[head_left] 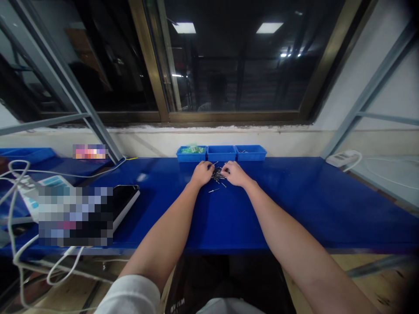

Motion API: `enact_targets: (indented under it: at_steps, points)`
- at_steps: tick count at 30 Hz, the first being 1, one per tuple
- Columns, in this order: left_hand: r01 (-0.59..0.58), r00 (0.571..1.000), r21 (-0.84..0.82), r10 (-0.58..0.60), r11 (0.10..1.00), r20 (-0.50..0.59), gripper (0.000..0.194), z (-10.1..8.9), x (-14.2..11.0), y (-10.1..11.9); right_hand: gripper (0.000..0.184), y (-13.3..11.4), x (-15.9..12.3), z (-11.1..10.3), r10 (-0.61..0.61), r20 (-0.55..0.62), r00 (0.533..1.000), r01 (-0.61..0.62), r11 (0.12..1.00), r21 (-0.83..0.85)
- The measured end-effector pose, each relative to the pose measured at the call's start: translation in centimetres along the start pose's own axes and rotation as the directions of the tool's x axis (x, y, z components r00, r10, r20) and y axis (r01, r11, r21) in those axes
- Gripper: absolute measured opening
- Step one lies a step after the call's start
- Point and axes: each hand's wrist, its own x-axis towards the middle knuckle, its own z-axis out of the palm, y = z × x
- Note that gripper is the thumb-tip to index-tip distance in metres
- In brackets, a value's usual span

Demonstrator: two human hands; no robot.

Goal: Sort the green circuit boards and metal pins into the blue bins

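Observation:
A small pile of thin metal pins [216,175], which look like blind rivets, lies on the blue table between my two hands. My left hand [202,173] rests at the pile's left edge, fingers curled inward and pinched together. On the opposite side, my right hand [236,174] has its thumb and forefinger closed over the pins. What either set of fingertips holds is too small to make out. One loose pin [214,190] lies apart, on the near side of the pile.
Behind my hands stand three blue bins: a left bin [177,155] with green-white packets, a middle bin [221,154], and a right bin [255,154] with a few pins. A black-screened device [126,198] and white cables [15,235] occupy the left; a white device [342,158] sits far right.

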Motion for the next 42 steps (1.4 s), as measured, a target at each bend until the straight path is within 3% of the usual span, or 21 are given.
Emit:
enact_targets:
  at_steps: [5, 9, 15, 19, 23, 26, 30, 33, 37, 42]
  points:
    - [-0.128, 0.991, -0.043, 0.126, 0.991, -0.045, 0.031, -0.3, -0.3, 1.2, 0.02, 0.0, 0.2, -0.2, 0.15, -0.133, 0.98, -0.109, 0.955, 0.277]
    - [-0.22, 0.976, -0.077, 0.219, 0.973, -0.014, 0.031, -0.4, -0.7, 2.0, 0.021, 0.2, 0.4, -0.1, 0.212, -0.175, 0.961, -0.13, 0.912, 0.39]
    - [-0.296, 0.951, -0.065, 0.3, 0.953, 0.077, 0.029, -0.6, -1.0, 2.8, 0.016, 0.0, 0.6, 0.1, 0.353, -0.127, 0.927, -0.231, 0.804, 0.547]
    - [-0.284, 0.957, -0.009, 0.284, 0.959, 0.061, 0.029, -0.5, -0.9, 2.7, 0.018, -0.4, 0.4, 0.0, 0.322, -0.169, 0.932, -0.187, 0.823, 0.537]
    - [-0.258, 0.966, 0.048, 0.256, 0.965, 0.039, 0.03, -0.3, -0.7, 2.2, 0.019, -0.9, 0.0, -0.5, 0.191, -0.253, 0.948, -0.083, 0.921, 0.381]
    - [-0.257, 0.967, 0.067, 0.255, 0.964, 0.024, 0.029, -0.1, -0.6, 1.9, 0.022, -1.1, -0.3, -0.8, 0.168, -0.238, 0.957, -0.097, 0.954, 0.284]
    - [-0.248, 0.969, 0.059, 0.248, 0.967, -0.001, 0.027, 0.1, -0.6, 1.8, 0.028, -0.7, -0.3, -0.8, 0.183, -0.202, 0.962, -0.117, 0.947, 0.3]
    - [-0.205, 0.976, 0.034, 0.207, 0.978, -0.066, 0.025, 0.1, -0.5, 1.7, 0.029, 0.2, 0.0, -0.8, 0.245, -0.237, 0.94, -0.152, 0.924, 0.352]
    - [-0.082, 0.986, 0.034, 0.086, 0.996, -0.14, 0.026, 0.2, -0.4, 1.4, 0.039, 2.2, 0.4, -1.2, 0.369, -0.322, 0.871, -0.252, 0.901, 0.352]
    - [-0.031, 0.988, 0.024, 0.034, 0.999, -0.152, 0.024, 0.2, -0.3, 1.0, 0.055, 5.2, 0.8, -1.9, 0.394, -0.412, 0.821, -0.283, 0.909, 0.306]
